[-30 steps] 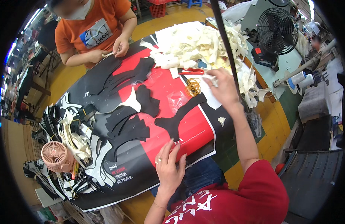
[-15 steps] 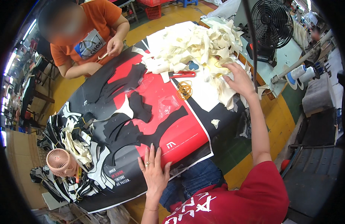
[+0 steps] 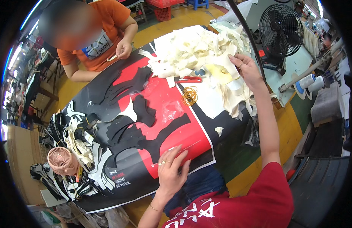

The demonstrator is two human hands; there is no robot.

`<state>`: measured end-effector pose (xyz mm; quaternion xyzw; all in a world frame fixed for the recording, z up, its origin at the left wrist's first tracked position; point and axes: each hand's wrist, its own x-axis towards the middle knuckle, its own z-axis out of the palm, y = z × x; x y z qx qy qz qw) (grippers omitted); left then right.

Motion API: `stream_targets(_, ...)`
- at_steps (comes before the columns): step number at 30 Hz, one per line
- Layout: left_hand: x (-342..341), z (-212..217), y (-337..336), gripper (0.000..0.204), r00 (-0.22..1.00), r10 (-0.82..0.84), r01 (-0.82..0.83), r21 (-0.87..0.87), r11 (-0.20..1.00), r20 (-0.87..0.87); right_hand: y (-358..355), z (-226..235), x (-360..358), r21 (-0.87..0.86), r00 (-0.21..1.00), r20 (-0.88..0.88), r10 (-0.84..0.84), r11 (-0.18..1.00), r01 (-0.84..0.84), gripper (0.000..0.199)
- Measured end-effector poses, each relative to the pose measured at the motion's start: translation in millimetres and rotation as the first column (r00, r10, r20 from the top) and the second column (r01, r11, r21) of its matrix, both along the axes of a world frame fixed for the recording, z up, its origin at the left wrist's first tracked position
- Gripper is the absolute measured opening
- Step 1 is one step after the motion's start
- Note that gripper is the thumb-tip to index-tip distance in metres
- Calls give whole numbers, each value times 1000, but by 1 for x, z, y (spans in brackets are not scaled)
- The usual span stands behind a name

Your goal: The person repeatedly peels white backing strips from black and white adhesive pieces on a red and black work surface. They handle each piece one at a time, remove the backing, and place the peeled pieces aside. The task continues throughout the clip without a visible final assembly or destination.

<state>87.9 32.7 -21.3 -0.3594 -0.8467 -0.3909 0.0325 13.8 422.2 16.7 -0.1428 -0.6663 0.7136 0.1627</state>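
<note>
At the right edge of a heap of cream fabric pieces (image 3: 187, 53), my right hand (image 3: 250, 72) pinches one cream fabric strip (image 3: 230, 64) between thumb and fingers. My left hand (image 3: 172, 171) is open, fingers loosely apart and empty, over the red part of the printed sheet (image 3: 200, 142) near the front edge. Just beyond its fingertips lies a black curved fabric piece (image 3: 164, 133). More black cut pieces (image 3: 124, 129) fan out to its left, with a cream piece (image 3: 129, 111) among them.
A bundle of yellow rubber bands (image 3: 189, 95) and a red cutter (image 3: 188, 79) lie mid-table. Black-and-white strips (image 3: 101, 167) and a small pink fan (image 3: 62, 160) sit left. Across the table, a person in orange (image 3: 111, 22) holds a small pale piece. A black fan (image 3: 281, 30) stands right.
My right hand has closed on a cream strip and raised it from the heap. My left hand has shifted right, from lying flat on the sheet to a looser, curled pose.
</note>
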Motion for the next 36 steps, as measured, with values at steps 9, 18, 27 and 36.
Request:
stream_targets(9,-65,18,82,40,780,-296,-142,616,775,552,-86,-13,3,410,998,-40,39,912,-19,22)
stream_targets(18,-118,-25,60,31,456,-410,-452,603,658,790,-164,-19,-5,831,936,-94,339,544,-114,28)
stream_targets(27,-118,-39,52,35,419,-460,-502,622,601,783,-181,-37,3,759,961,-81,263,641,-112,20)
stream_targets(36,-99,-41,57,25,661,-285,-372,633,680,694,-185,-36,17,671,974,-59,218,732,-123,17)
